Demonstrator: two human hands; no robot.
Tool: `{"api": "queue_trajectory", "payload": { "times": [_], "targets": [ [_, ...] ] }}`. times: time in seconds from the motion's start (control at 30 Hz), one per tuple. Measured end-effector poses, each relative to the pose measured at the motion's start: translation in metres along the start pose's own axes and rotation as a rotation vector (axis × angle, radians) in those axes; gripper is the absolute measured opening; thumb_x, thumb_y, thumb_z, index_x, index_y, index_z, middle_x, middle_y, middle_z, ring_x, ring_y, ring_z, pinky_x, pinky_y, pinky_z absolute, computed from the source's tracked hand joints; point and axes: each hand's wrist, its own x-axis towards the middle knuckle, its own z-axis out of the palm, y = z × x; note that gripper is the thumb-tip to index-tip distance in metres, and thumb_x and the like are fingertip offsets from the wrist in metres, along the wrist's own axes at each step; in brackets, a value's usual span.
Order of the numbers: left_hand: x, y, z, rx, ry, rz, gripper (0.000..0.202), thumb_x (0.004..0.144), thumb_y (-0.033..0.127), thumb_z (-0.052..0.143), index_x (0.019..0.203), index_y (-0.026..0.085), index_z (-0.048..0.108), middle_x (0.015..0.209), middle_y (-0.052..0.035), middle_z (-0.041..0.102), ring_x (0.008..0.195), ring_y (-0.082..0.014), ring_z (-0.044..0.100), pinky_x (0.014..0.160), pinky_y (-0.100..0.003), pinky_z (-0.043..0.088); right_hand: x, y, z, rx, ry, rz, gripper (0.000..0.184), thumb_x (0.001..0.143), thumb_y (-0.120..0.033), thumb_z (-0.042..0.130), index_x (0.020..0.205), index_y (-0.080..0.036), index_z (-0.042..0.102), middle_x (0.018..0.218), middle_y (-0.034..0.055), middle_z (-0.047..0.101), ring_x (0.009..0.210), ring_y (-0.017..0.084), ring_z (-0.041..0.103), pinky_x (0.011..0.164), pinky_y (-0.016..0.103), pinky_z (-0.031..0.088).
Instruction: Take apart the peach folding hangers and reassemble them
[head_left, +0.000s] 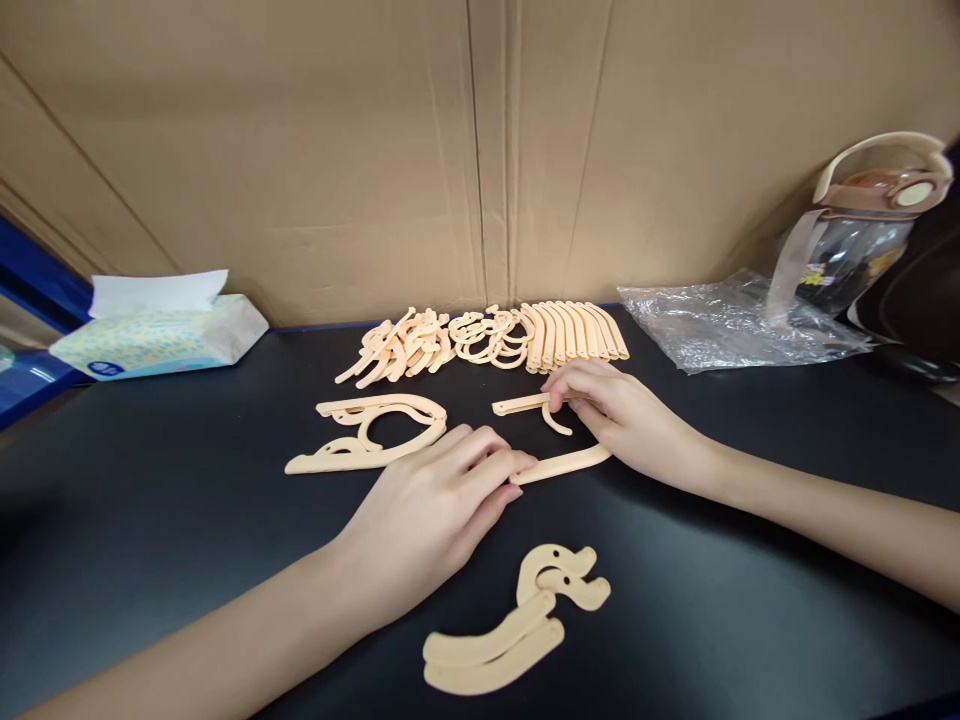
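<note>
My left hand [442,500] lies palm down on the black table [150,520], its fingers close together and their tips touching one end of a curved peach plastic piece [559,465]. My right hand [615,410] rests on the other end of that piece, and its fingers pinch a second peach piece [521,404] with a small hook. An assembled folded hanger [367,435] sits just left of my left hand. Two stacked hook-shaped pieces [517,625] lie near the front edge.
Rows and piles of peach plastic parts [487,340] lie at the back by a cardboard wall [375,150]. A tissue pack [154,335] sits far left. A crumpled clear bag [727,325] and a water bottle [862,230] are at the right.
</note>
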Motion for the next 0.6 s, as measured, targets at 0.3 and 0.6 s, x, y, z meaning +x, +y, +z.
{"api": "queue_trajectory", "payload": {
  "times": [0.3, 0.6],
  "targets": [
    [0.001, -0.001, 0.000, 0.003, -0.006, 0.025, 0.023, 0.097, 0.017, 0.043, 0.113, 0.023, 0.059, 0.098, -0.0015, 0.061, 0.081, -0.0158, 0.055, 0.070, -0.028, 0.043, 0.000, -0.007, -0.002, 0.033, 0.038, 0.053, 0.022, 0.086, -0.004, 0.041, 0.083, -0.020, 0.056, 0.092, 0.0051, 0.060, 0.094, 0.022, 0.054, 0.082, 0.037, 0.044],
    [0.001, 0.002, -0.004, -0.043, 0.009, -0.016, 0.020, 0.096, 0.020, 0.044, 0.110, 0.021, 0.058, 0.103, -0.0031, 0.059, 0.084, -0.0151, 0.057, 0.069, -0.026, 0.044, -0.002, -0.021, -0.005, -0.070, 0.069, -0.140, 0.017, 0.091, -0.007, 0.044, 0.087, -0.020, 0.055, 0.096, 0.0053, 0.059, 0.096, 0.023, 0.054, 0.084, 0.037, 0.042]
  ]
}}
